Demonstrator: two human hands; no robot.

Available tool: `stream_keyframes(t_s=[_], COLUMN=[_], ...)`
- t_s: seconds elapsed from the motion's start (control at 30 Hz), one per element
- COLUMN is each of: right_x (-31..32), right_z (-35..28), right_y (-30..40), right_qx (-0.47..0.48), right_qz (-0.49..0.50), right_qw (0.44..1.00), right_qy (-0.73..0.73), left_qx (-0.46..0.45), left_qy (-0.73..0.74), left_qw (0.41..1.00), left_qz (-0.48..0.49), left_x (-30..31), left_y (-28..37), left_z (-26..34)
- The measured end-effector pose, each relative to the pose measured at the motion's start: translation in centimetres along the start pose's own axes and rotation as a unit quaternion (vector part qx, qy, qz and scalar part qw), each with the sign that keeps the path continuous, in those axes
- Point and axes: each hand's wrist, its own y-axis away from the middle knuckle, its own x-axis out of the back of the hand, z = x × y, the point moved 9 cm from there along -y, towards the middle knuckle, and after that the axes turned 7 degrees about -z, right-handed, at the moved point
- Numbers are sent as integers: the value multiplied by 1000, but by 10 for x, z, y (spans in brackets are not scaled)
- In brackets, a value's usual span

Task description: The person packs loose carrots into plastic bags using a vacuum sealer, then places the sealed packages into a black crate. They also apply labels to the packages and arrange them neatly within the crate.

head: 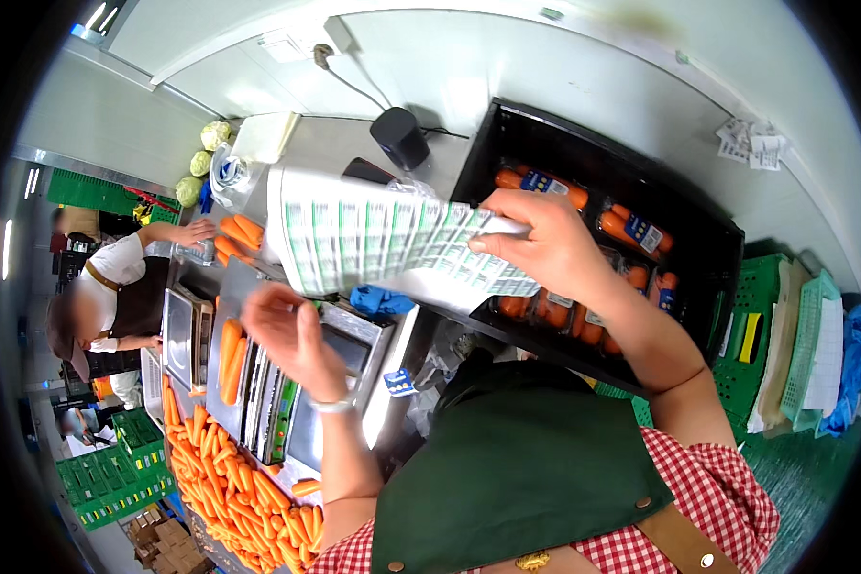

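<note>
My right hand [545, 240] pinches the edge of a sheet of printed labels [373, 240], held out over the bench and partly over a black crate [721, 237]. Packed carrots [635, 229] with blue labels lie in that crate. My left hand [294, 337] is raised, blurred, its fingers apart and holding nothing, below the sheet's left end. Under it is a wrapping machine [330, 402] with a green control strip. Loose carrots [232, 362] rest on a metal surface to its left.
A large pile of carrots [237, 495] covers the lower left. A co-worker [111, 287] stands at the left by a weighing scale [179, 337]. A black speaker-like device [400, 136] and cabbages [199, 163] are on the back bench. Green crates [746, 344] stand at right.
</note>
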Motion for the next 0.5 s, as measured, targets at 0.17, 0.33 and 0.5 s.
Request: stream_keyframes(t_s=[0.17, 0.33, 0.5], right_x=[28, 60, 76], right_z=[-16, 2, 10], right_y=[45, 86, 131], right_qx=[53, 11, 33], right_qz=[-75, -11, 22], right_qw=[988, 997, 959], right_qy=[123, 81, 280], left_qx=[-46, 201, 205], left_qy=[-128, 52, -22], left_qw=[942, 933, 951], left_qz=[-306, -293, -233], left_x=[-92, -120, -154], left_y=[-46, -10, 15], left_z=[75, 38, 33])
